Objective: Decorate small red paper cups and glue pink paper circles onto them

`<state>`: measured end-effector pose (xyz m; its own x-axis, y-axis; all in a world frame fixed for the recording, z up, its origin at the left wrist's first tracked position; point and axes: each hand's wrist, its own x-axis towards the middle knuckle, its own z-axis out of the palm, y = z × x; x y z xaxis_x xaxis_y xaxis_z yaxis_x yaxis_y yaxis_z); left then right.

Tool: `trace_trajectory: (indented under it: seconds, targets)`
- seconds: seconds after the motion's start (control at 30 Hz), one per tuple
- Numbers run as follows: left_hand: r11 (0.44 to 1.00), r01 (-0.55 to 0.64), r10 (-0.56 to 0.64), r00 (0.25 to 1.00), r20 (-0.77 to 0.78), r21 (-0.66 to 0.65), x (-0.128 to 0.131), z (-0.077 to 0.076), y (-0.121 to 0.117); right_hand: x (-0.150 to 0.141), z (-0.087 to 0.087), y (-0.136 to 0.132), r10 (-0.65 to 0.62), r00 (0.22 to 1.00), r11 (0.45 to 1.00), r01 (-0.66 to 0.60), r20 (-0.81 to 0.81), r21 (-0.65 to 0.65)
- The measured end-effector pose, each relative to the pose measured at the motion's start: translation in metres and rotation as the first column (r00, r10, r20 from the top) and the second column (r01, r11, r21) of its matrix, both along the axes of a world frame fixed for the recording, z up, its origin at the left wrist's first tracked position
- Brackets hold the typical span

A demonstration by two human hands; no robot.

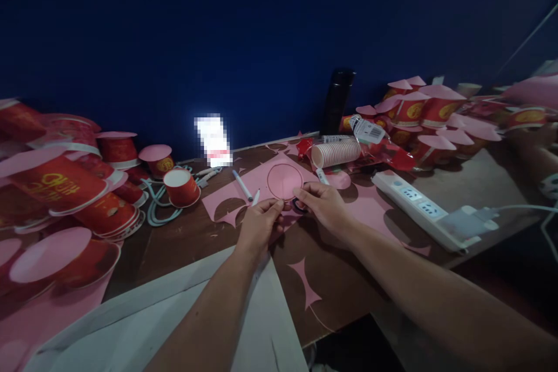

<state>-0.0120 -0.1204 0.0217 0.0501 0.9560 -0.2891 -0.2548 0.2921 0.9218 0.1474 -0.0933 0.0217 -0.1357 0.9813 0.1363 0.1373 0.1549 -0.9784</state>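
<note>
My left hand pinches the near edge of a pink paper sheet that lies on the brown table. A circle is drawn on the sheet. My right hand is closed on dark scissors at the sheet's edge just below the circle; only their handle loop shows. A white pen lies on the sheet to the left.
Red paper cups with pink paper lids pile up at the left and back right. One red cup stands alone. A sleeve of stacked cups, a white power strip, a black bottle and pink scraps lie around.
</note>
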Motion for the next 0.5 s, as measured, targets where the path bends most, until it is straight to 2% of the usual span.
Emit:
trace_trajectory:
  seconds: [0.17, 0.5]
  targets:
    - [1.000, -0.001, 0.001, 1.000, 0.000, 0.008, 0.0004, -0.0009, 0.0002, -0.0017, 0.0021, -0.0015, -0.012, 1.000, 1.000, 0.011, 0.029, 0.020]
    - [0.994, -0.016, 0.023, 0.997, -0.069, 0.108, 0.0010, -0.0042, -0.0007, -0.0038, -0.0012, -0.0034, -0.047, 0.996, 0.996, 0.042, 0.073, 0.074]
